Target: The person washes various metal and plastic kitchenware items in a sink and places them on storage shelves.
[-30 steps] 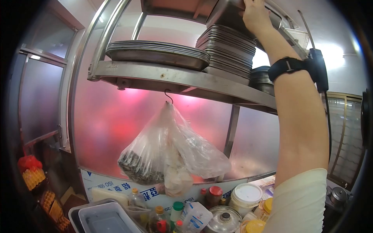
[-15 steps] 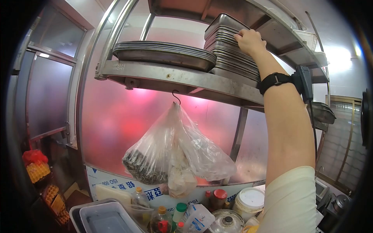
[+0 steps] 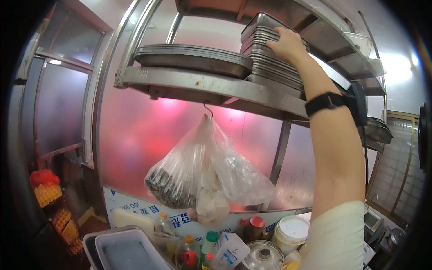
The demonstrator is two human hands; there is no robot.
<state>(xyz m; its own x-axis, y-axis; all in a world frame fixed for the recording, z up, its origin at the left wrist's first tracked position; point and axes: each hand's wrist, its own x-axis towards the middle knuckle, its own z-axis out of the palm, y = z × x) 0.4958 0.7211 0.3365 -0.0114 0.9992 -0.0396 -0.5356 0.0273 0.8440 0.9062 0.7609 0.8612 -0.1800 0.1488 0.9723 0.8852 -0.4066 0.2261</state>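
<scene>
On a metal shelf (image 3: pixel 180 82) above me stands a tall stack of rectangular metal trays (image 3: pixel 263 50). My right hand (image 3: pixel 289 44) reaches up to the near rims of the upper trays, its thumb and fingers gripping them. How many trays it holds cannot be made out. A black strap (image 3: pixel 325 104) with a dark device is around my right wrist. Left of the stack lies a pile of shallow oval metal trays (image 3: pixel 193 65), untouched. My left hand is out of view.
Plastic bags (image 3: pixel 211 171) hang from a hook (image 3: pixel 208 109) under the shelf. Below stand bottles (image 3: pixel 209 243), a lidded pot (image 3: pixel 261 255), a white bucket (image 3: pixel 290 229) and a plastic tub (image 3: pixel 128 249). Egg trays (image 3: pixel 47 193) are at the left.
My right thumb and fingers have spread further apart at the tray rims. The upper trays look slightly lifted or shifted against those below. The camera view has moved a little.
</scene>
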